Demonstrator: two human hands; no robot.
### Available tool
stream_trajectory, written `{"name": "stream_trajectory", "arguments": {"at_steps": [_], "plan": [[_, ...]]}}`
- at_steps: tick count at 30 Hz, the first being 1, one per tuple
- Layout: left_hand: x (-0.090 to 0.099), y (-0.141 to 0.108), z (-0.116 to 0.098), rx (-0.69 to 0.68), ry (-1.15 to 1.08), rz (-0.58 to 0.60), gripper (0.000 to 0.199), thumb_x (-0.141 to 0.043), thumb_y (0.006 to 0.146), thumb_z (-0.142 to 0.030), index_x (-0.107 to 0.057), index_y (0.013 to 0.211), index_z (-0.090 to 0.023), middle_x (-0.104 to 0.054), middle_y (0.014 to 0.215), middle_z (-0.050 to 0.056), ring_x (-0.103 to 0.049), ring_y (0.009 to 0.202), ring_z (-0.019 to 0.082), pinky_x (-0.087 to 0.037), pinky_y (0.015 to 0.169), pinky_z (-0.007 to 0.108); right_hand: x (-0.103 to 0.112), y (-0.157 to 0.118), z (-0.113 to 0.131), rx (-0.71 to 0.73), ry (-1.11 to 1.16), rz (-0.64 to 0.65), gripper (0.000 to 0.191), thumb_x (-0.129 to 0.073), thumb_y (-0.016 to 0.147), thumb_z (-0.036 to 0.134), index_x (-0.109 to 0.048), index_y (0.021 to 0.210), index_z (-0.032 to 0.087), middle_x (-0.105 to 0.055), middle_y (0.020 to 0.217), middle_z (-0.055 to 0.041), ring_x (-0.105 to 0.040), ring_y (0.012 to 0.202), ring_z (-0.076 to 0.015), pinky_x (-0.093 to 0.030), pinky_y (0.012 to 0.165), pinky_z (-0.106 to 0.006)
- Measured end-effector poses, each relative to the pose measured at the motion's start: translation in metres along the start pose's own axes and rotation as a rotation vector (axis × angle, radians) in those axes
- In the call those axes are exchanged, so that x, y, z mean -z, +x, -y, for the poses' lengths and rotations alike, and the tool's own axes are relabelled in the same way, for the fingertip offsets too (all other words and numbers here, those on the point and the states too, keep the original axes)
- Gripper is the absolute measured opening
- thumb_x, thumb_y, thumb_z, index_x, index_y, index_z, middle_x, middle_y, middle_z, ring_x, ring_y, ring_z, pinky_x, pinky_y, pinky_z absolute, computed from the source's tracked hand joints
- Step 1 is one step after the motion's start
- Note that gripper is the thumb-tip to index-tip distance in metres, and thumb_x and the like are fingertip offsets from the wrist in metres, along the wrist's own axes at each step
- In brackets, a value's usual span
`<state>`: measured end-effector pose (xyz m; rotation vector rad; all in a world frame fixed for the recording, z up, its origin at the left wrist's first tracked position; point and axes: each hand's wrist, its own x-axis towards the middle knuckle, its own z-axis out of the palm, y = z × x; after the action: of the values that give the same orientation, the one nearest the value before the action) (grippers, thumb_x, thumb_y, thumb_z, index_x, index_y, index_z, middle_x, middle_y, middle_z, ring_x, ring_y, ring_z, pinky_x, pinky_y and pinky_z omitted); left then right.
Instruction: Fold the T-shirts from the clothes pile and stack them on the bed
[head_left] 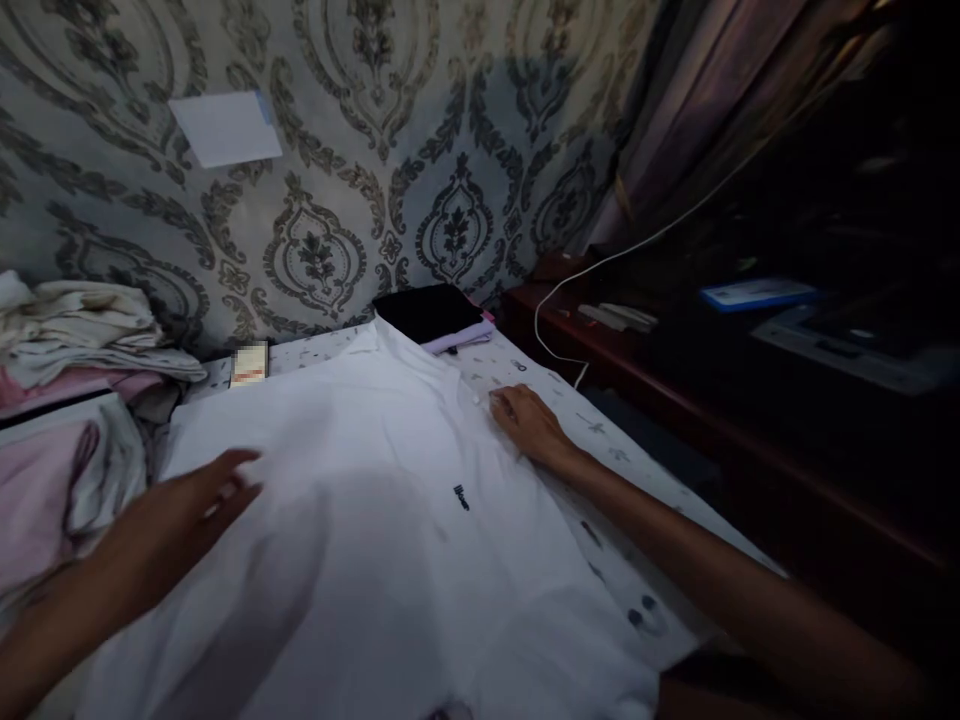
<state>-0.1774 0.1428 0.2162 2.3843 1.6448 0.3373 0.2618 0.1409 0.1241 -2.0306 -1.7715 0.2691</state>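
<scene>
A white shirt [375, 540] with a small dark print lies spread over a patterned sheet [592, 430], its collar end toward the wall. My left hand [199, 515] hovers over the left part of the shirt, fingers apart and somewhat blurred, with nothing in it. At the shirt's right edge, near the collar, my right hand [525, 420] rests with its fingers curled against the fabric; whether cloth is pinched between them is hard to see.
Piled clothes [82, 330] and a folded pink garment [45, 500] lie at the left. Folded black cloth [427, 315] sits by the wall, a small card-like object [249, 365] left of it. A dark red wooden edge [675, 400] and white cable [637, 245] are at the right.
</scene>
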Motion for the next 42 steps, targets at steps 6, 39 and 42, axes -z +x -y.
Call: {"name": "stream_trajectory", "arguments": {"at_steps": [6, 39, 42], "plan": [[-0.063, 0.187, -0.163, -0.269, 0.012, 0.227, 0.038, -0.036, 0.1, -0.027, -0.058, 0.131, -0.022, -0.076, 0.098, 0.006, -0.072, 0.084, 0.017, -0.052, 0.082, 0.028, 0.013, -0.033, -0.001, -0.105, 0.011, 0.061, 0.027, -0.051, 0.095, 0.038, -0.062, 0.107, 0.017, -0.064, 0.106, -0.0112, -0.059, 0.098, -0.025, -0.042, 0.086, -0.037], [-0.163, 0.232, -0.201, -0.375, -0.141, -0.003, 0.036, -0.047, 0.09, -0.014, -0.052, 0.125, -0.02, -0.069, 0.1, 0.007, -0.063, 0.093, 0.023, -0.046, 0.086, 0.033, 0.049, -0.083, -0.016, -0.229, 0.198, 0.037, 0.02, -0.041, 0.1, 0.03, -0.059, 0.094, 0.023, -0.067, 0.081, -0.0018, -0.06, 0.073, -0.0183, -0.036, 0.065, -0.029], [-0.153, 0.2, -0.208, -0.559, -0.218, -0.011, 0.028, -0.047, 0.091, -0.02, -0.057, 0.117, -0.021, -0.066, 0.106, 0.007, -0.061, 0.095, 0.022, -0.047, 0.086, 0.034, 0.049, -0.134, -0.015, -0.183, 0.186, 0.032, 0.019, -0.048, 0.096, 0.034, -0.058, 0.084, 0.023, -0.067, 0.085, -0.0035, -0.06, 0.074, -0.0189, -0.04, 0.067, -0.03]]}}
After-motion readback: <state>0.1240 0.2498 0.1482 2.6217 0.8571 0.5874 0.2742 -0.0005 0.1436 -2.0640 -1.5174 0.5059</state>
